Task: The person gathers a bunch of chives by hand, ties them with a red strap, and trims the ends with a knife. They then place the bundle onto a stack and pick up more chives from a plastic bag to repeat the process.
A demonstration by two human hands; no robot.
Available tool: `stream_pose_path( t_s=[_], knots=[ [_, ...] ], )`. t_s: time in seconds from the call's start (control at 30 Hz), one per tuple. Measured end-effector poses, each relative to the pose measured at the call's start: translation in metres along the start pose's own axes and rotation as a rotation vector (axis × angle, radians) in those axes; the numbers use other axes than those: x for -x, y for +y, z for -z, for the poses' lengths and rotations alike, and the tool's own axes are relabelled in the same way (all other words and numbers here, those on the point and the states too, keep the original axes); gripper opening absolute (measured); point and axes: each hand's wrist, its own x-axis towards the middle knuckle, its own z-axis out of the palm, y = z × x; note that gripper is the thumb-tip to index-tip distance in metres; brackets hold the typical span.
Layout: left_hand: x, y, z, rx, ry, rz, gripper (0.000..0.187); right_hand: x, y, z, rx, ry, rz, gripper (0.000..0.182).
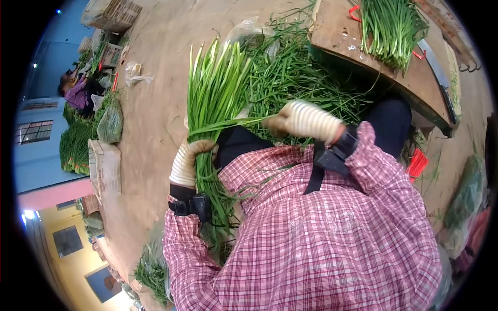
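My left hand (188, 161), in a pale knitted glove, grips a thick bunch of green chives (215, 88) around its middle; the leaves fan upward and the lower ends hang down past my wrist. In the same kind of glove, my right hand (303, 120) pinches a thin leaf drawn sideways out of that bunch. Both wrists carry black straps over pink plaid sleeves.
A heap of loose chives (301, 78) lies on the ground ahead. A wooden board (363, 46) at the upper right holds another chive bundle (389, 28) and red bands (355, 12). At far left a seated person (78, 93) works among chive piles and boxes (106, 166).
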Motion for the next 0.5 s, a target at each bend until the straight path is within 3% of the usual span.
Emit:
stream_pose_path(
  t_s=[0.07,0.1,0.13,0.2,0.23,0.4,0.43,0.47,0.5],
  knots=[
    [-0.004,0.003,-0.003,0.029,-0.051,-0.016,0.024,-0.018,0.005,-0.035,-0.481,-0.091,0.129,0.064],
    [0.002,0.004,-0.014,0.051,-0.016,-0.037,0.026,-0.021,0.007,-0.049,-0.759,-0.002,0.142,0.070],
    [0.001,0.000,-0.014,0.050,-0.019,-0.041,0.026,-0.034,0.007,-0.047,-1.165,-0.189,0.072,0.055],
    [-0.006,-0.003,-0.013,0.009,-0.078,-0.094,0.031,-0.035,-0.005,-0.054,-1.731,0.198,0.179,0.035],
    [-0.007,-0.003,-0.013,0.081,-0.089,-0.056,0.042,-0.045,0.004,-0.052,-1.806,0.227,0.220,0.020],
    [-0.011,-0.010,-0.009,-0.074,-0.117,-0.116,0.049,-0.016,0.011,0.006,-1.846,0.543,0.385,0.010],
    [-0.011,-0.011,-0.003,-0.109,-0.095,-0.122,0.051,-0.002,0.022,0.025,-1.709,0.675,0.380,0.012],
    [-0.009,-0.012,0.001,-0.145,-0.071,-0.130,0.052,0.015,0.040,0.039,-1.264,0.829,0.351,0.015],
    [-0.005,-0.011,0.003,-0.136,-0.059,-0.153,0.052,0.036,0.048,0.059,-0.761,0.793,0.020,0.019]
  ],
)
